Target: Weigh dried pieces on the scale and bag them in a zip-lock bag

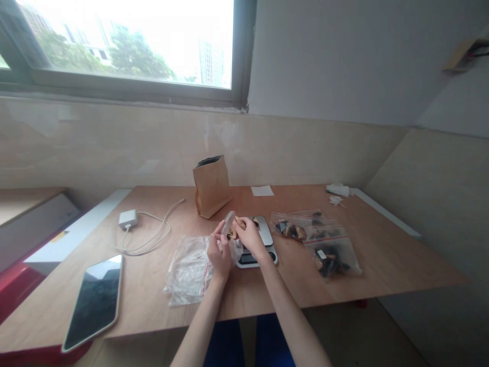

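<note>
My left hand [220, 252] is closed on a small clear plastic bag [229, 220], holding it up at the front left of the kitchen scale [266, 232]. My right hand [249, 236] meets it from the right, its fingers pinched around a dried brown slice [240, 223] at the bag's mouth. Just below the fingers, more brown pieces show in the bag. Part of a brown piece [255, 222] is visible on the white scale's plate, behind my right hand. My hands and the bag partly cover the scale and its dark display.
Empty-looking clear zip bags [187, 267] lie left of my hands. Zip bags holding dark and brown dried pieces [331, 261] lie to the right. A kraft paper pouch [212, 187] stands open behind. Farther left are a tablet [95, 300] and a white charger [128, 219] with its cable.
</note>
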A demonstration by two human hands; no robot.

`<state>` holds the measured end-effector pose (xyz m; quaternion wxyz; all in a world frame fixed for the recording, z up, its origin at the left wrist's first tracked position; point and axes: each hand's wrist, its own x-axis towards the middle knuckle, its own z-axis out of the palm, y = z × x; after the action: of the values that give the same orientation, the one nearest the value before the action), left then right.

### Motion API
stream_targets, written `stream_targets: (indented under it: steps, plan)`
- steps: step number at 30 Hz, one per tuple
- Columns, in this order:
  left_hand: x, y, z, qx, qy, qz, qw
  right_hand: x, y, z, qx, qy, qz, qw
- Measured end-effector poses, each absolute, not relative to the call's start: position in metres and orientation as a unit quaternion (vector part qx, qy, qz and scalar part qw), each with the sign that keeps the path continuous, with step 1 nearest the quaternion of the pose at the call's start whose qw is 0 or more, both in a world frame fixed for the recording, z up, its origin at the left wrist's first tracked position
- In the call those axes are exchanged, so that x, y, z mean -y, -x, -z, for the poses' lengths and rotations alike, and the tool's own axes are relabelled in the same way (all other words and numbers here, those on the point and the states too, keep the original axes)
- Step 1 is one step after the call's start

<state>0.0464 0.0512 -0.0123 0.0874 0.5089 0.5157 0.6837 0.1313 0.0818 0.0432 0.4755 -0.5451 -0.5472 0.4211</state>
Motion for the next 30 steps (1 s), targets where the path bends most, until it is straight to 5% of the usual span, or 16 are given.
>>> stream_targets:
  steps: [5, 9, 14, 19, 30]
  plan:
    - [-0.05, -0.047, 0.013, -0.519, -0.495, -0.691, 0.092, -0.07, -0.128, -0.046, 0.634, 0.553, -0.375, 0.389]
    - [-0.051, -0.048, 0.012, -0.527, -0.474, -0.697, 0.109, -0.063, -0.135, -0.056, 0.677, 0.494, -0.35, 0.419]
    - [-0.052, -0.051, 0.011, -0.52, -0.426, -0.729, 0.127, -0.066, -0.153, -0.043, 0.69, 0.512, -0.195, 0.473]
    - [-0.054, -0.053, 0.01, -0.515, -0.398, -0.748, 0.133, -0.067, -0.161, -0.012, 0.753, 0.521, -0.062, 0.398]
    - [-0.057, -0.052, 0.008, -0.523, -0.382, -0.75, 0.136, -0.062, -0.168, 0.001, 0.784, 0.525, -0.012, 0.33]
